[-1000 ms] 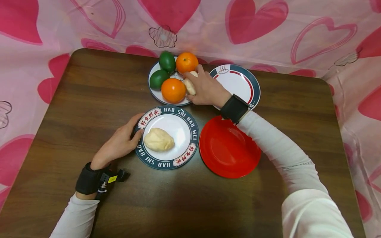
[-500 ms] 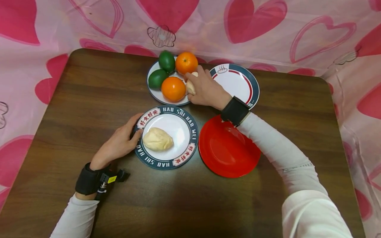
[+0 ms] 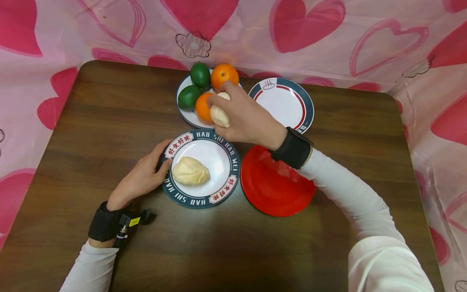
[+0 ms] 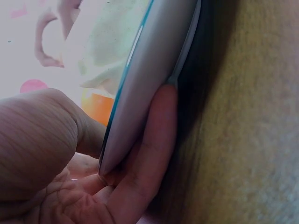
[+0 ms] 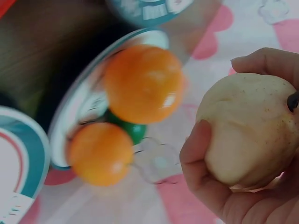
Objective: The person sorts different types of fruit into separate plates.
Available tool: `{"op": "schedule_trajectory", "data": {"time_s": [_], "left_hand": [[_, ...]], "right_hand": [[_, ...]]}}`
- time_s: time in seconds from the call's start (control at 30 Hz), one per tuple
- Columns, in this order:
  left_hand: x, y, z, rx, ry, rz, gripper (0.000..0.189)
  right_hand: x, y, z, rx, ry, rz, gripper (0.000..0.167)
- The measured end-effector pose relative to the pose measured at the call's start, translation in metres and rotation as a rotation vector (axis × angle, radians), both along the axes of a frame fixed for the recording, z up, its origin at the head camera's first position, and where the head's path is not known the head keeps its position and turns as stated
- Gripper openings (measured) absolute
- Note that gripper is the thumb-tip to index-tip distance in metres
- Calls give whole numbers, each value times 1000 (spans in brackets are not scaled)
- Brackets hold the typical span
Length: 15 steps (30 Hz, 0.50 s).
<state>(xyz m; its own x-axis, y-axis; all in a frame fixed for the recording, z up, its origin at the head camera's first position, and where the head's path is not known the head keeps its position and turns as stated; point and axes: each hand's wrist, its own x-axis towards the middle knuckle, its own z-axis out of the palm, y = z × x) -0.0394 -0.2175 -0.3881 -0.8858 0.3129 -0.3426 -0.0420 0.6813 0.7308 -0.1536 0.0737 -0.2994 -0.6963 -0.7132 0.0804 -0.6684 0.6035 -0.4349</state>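
Curling round a pale fruit, the right hand keeps it between thumb and fingers, over the near right side of the far fruit plate. The left hand pinches the left rim of the near lettered plate, finger beneath; another pale lump lies on it, just right of the thumb.

Head feed gives me even, moderate light, with a soft sheen on the table and a faint highlight on the red plate. Left wrist, I get a blown-out upper left, grainy tabletop and dark shadow under the rimmed plate. Right wrist, I see the oranges blurred, the upper one with a white glare spot, the pale fruit sharper.
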Motion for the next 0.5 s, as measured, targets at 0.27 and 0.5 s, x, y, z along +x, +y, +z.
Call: {"op": "schedule_trajectory", "data": {"time_s": [0.27,0.5], "left_hand": [[0,-1,-2,2,4,-3,65],[0,-1,-2,10,11,-15,65]], "right_hand": [[28,-10,20,-9,28,121,53],[47,-18,28,67,39,191,53]]}}
